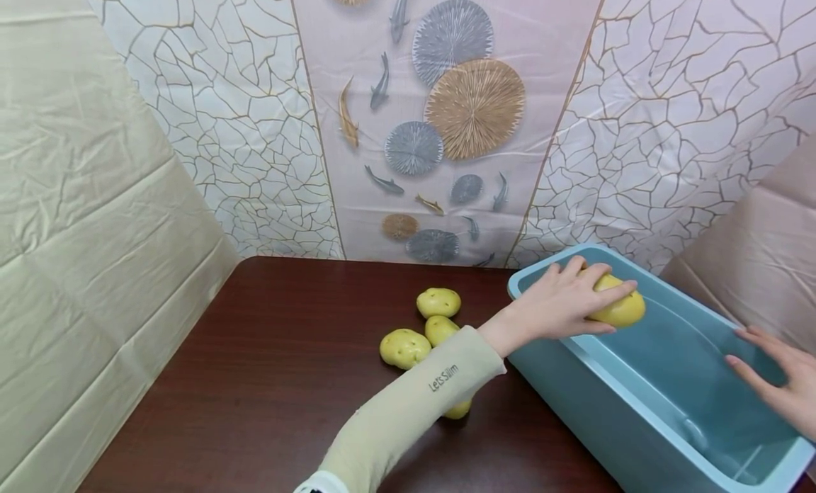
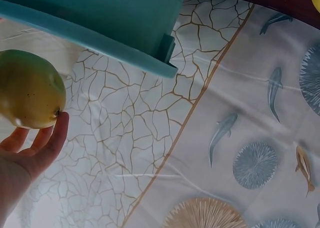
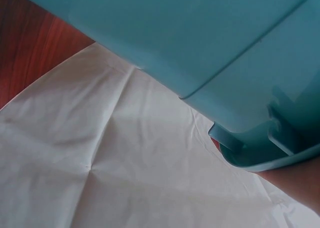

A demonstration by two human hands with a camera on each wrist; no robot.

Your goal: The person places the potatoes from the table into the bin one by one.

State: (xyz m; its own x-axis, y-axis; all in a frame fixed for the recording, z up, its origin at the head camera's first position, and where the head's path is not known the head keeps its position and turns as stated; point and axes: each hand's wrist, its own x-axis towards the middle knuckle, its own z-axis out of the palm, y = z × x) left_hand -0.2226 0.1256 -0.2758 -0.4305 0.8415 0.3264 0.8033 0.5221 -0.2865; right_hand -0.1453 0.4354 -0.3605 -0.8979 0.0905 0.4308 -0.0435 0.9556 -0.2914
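Our pale sleeve leads to our left hand, grasping a potato above the bin; right of that grip, our right hand spreads loose. We judge one partway done; left of the grip, at least four other potatoes await on the table.

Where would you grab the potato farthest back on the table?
Probably by its left and right ends, coming from above: the rear potato lies longways across the table, both ends look free, and another potato sits close in front.
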